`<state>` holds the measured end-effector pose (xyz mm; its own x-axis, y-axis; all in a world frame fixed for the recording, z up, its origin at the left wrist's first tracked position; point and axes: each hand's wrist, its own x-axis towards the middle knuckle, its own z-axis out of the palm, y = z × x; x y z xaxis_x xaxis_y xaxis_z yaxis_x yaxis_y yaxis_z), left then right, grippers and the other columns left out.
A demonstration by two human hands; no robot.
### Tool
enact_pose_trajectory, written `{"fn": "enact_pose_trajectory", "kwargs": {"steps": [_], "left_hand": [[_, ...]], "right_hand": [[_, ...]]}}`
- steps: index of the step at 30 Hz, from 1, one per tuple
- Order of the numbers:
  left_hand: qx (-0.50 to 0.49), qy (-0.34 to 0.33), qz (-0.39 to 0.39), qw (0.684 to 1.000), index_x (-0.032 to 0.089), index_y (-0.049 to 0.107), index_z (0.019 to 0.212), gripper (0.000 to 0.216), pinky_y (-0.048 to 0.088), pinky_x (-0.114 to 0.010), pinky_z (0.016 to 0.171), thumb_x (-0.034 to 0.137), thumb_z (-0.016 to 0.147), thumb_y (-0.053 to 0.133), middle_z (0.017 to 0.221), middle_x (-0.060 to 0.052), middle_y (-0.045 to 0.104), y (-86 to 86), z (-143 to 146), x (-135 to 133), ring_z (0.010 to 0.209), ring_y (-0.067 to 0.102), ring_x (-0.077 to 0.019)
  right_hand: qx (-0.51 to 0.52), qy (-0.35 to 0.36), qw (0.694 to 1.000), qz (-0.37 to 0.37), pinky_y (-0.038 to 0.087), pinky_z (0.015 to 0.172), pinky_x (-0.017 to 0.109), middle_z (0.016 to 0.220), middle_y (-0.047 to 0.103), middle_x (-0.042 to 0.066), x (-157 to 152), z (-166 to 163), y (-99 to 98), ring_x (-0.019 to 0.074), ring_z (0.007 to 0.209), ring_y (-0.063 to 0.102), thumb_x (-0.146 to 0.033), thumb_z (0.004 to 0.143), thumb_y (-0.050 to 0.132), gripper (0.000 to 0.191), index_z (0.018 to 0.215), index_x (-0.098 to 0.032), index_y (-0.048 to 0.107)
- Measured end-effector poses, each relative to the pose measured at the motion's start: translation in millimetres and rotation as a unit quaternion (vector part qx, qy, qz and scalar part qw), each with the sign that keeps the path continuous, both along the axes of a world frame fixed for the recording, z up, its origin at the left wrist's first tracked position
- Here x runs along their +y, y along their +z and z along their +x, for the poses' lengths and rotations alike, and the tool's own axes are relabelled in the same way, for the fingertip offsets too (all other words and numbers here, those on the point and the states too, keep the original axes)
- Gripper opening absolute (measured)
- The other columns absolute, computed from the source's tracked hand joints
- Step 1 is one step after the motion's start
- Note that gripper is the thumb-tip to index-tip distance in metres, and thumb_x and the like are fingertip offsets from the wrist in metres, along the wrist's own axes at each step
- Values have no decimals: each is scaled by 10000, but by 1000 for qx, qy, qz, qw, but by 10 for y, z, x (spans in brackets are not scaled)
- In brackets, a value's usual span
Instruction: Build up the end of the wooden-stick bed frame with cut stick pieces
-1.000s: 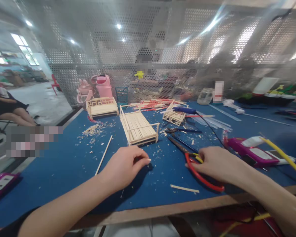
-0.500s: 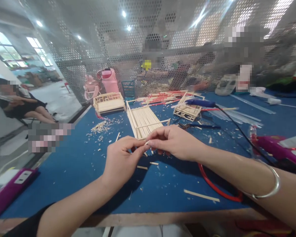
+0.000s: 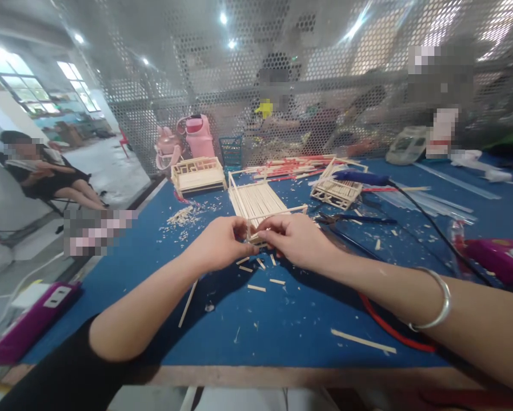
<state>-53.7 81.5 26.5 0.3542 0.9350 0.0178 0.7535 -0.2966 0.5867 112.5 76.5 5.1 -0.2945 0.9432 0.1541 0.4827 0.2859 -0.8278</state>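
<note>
A small bed-like frame of pale wooden sticks point(image 3: 259, 200) lies on the blue table, with a slatted top and raised end rails. My left hand point(image 3: 220, 242) is closed around its near left corner, thumb low and fingers behind the post. My right hand point(image 3: 297, 237) pinches at the near end, just right of that post. Whatever lies between its fingertips is too small and covered to make out. Short stick offcuts point(image 3: 256, 287) are scattered below both hands.
Behind stand a small stick bench point(image 3: 200, 176) and another stick frame point(image 3: 336, 191). A blue-handled tool point(image 3: 361, 177) with a black cord, pliers point(image 3: 359, 218) and a purple glue gun point(image 3: 496, 257) lie right. A purple power strip point(image 3: 36, 322) is at left. A person point(image 3: 46, 171) sits beyond.
My hands have moved from pinching a small pale piece together in front of the frame to its near end. My left hand now grips the corner post. The view has shifted slightly left.
</note>
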Motion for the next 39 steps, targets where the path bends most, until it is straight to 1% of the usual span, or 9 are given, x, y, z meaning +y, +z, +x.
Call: {"fn": "enact_pose_trajectory", "kwargs": {"steps": [4,8,20,25,27,29,32,36,39], "left_hand": [[-75,9,8,997,164,643,739,109,406,-254,621,264,698,631,651,28,579,-118,-18,-43,618,522,-119],[-68,21,37,997,180,684,764,120,444,-271,676,280,714,640,744,-1,671,-141,-58,-82,691,587,-147],[-42,-5,114,993,200,709,792,167,447,-262,688,277,813,563,780,-9,687,-154,-57,-70,738,615,-148],[-38,8,118,992,179,679,733,151,448,-274,681,267,798,575,770,-24,679,-187,-57,-57,726,610,-152],[-43,7,113,993,173,674,724,151,453,-278,701,264,794,577,787,-33,686,-186,-59,-53,741,616,-153],[-47,5,109,993,175,672,715,161,458,-283,722,270,796,570,806,-37,693,-174,-58,-56,757,622,-154],[-38,6,106,994,177,667,706,184,461,-293,734,286,801,553,822,-40,694,-146,-53,-66,764,622,-157],[-28,4,98,995,171,660,709,200,452,-297,745,290,809,533,829,-46,685,-116,-54,-75,771,615,-159],[-30,2,89,996,179,655,707,201,449,-298,747,295,810,527,827,-45,683,-101,-69,-77,769,615,-159]], "right_hand": [[-22,-9,997,76,359,498,202,504,541,-47,-5,7,-57,82,475,494,-190,824,539,152,769,-153,675],[-55,-3,988,147,356,543,202,574,608,-29,-10,12,-89,93,552,521,-183,827,535,173,735,-168,680],[-93,-25,982,160,400,594,221,733,721,16,-16,-34,-130,128,650,619,-208,844,526,188,853,-170,709],[-184,4,965,184,387,571,228,808,734,24,-107,120,142,122,609,609,-215,843,525,198,928,-195,703],[-290,36,942,166,353,527,243,703,708,14,-195,261,288,136,567,587,-237,831,539,163,809,-210,699],[-419,54,898,122,299,486,259,614,664,23,-298,436,355,169,545,580,-280,794,587,166,663,-204,655],[-524,37,849,48,246,467,269,639,655,53,-425,695,267,230,567,604,-339,718,668,169,652,-199,601],[-460,43,887,-14,304,487,275,690,642,36,-488,898,65,211,596,595,-340,764,625,194,659,-216,520],[-416,39,909,-18,340,522,279,723,630,31,-501,936,47,199,623,581,-295,785,587,175,665,-222,482]]}}
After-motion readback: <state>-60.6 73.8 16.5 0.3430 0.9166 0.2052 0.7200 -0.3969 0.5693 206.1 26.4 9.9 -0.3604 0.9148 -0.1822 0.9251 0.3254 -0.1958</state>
